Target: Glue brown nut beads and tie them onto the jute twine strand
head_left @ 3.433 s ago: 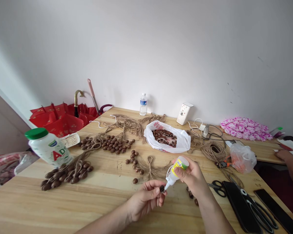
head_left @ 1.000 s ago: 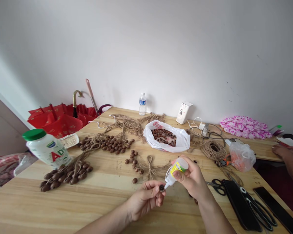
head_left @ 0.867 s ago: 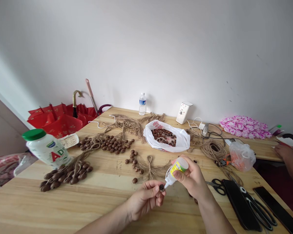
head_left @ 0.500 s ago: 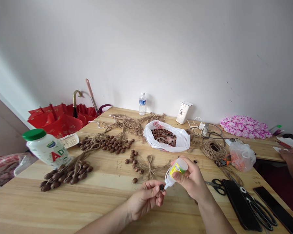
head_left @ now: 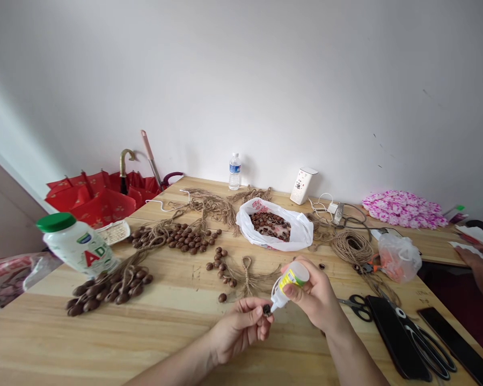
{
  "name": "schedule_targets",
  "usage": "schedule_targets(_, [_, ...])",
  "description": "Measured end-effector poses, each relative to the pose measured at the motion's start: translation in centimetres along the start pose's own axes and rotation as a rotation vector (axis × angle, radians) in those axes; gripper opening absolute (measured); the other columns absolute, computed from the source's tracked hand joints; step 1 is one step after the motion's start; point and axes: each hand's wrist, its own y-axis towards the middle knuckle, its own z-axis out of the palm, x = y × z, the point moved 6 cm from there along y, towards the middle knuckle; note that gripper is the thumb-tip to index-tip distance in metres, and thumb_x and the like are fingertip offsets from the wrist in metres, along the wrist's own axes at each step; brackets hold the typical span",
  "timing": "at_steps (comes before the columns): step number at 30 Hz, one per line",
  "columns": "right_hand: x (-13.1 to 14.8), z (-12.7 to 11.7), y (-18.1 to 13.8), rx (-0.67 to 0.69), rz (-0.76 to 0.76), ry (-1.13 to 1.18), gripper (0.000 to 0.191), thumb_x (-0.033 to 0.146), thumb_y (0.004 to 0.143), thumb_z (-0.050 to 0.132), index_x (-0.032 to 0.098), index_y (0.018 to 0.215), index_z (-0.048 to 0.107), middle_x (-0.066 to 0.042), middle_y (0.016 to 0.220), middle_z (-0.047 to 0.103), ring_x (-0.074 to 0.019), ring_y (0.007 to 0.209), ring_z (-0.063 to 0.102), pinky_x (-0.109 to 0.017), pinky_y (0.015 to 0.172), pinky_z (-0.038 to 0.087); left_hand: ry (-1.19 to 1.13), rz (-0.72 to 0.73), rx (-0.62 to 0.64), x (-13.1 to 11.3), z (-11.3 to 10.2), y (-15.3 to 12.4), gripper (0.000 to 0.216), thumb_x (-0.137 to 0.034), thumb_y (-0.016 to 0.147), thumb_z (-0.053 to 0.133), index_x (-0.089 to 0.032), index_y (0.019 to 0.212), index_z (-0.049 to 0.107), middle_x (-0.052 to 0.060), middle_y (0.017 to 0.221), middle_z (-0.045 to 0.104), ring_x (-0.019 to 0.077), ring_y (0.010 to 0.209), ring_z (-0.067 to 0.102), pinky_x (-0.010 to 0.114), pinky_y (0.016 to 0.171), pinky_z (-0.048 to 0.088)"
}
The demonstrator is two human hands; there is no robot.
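Observation:
My left hand pinches a small dark brown nut shell between thumb and fingers, its dark hollow side showing. In my right hand is a white glue bottle with a yellow-green label, tipped nozzle-down so that its tip meets the shell or sits right beside it. Just beyond my hands lies a knotted twine tassel with a loop on top and strands fanned out. Loose brown nut shells rest to its left. Behind, a white plastic bag stands open, holding many shells.
At left are a white jar with green lid and strung shell bunches. To the right lie a twine coil, scissors, a black pouch and a phone. Another person's hand holds paper at far right.
My hands, the bottle and the shell stay almost still. At far right, the other person's hand and the white paper have shifted slightly.

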Motion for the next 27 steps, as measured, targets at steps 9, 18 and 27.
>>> schedule_targets(9, [-0.36, -0.35, 0.04, -0.027, 0.011, -0.011, 0.034, 0.043, 0.072, 0.070, 0.017, 0.090, 0.060, -0.002, 0.080, 0.051, -0.0144, 0.067, 0.050, -0.022, 0.057, 0.044, 0.002, -0.008, 0.004, 0.05, 0.02, -0.01, 0.016, -0.022, 0.070, 0.071, -0.012, 0.083, 0.071, 0.008, 0.069, 0.069, 0.0111, 0.050, 0.058, 0.024, 0.051, 0.040])
schedule_targets(18, [-0.65, -0.29, 0.13, -0.027, 0.034, -0.008, 0.036, 0.044, 0.072, 0.069, 0.016, 0.092, 0.059, -0.003, 0.079, 0.051, -0.0149, 0.067, 0.050, -0.022, 0.056, 0.045, -0.011, -0.030, 0.017, 0.42, -0.16, -0.08, 0.014, -0.022, 0.069, 0.072, -0.013, 0.080, 0.070, 0.009, 0.070, 0.070, 0.0113, 0.050, 0.059, 0.023, 0.051, 0.041])
schedule_targets(27, [-0.96, -0.10, 0.22, -0.026, 0.038, 0.016, 0.036, 0.043, 0.072, 0.070, 0.016, 0.091, 0.059, -0.003, 0.079, 0.051, -0.0152, 0.067, 0.050, -0.023, 0.056, 0.045, -0.006, -0.029, 0.024, 0.51, -0.21, -0.05, 0.014, -0.020, 0.068, 0.073, -0.012, 0.080, 0.069, 0.008, 0.071, 0.069, 0.0110, 0.052, 0.060, 0.023, 0.052, 0.041])
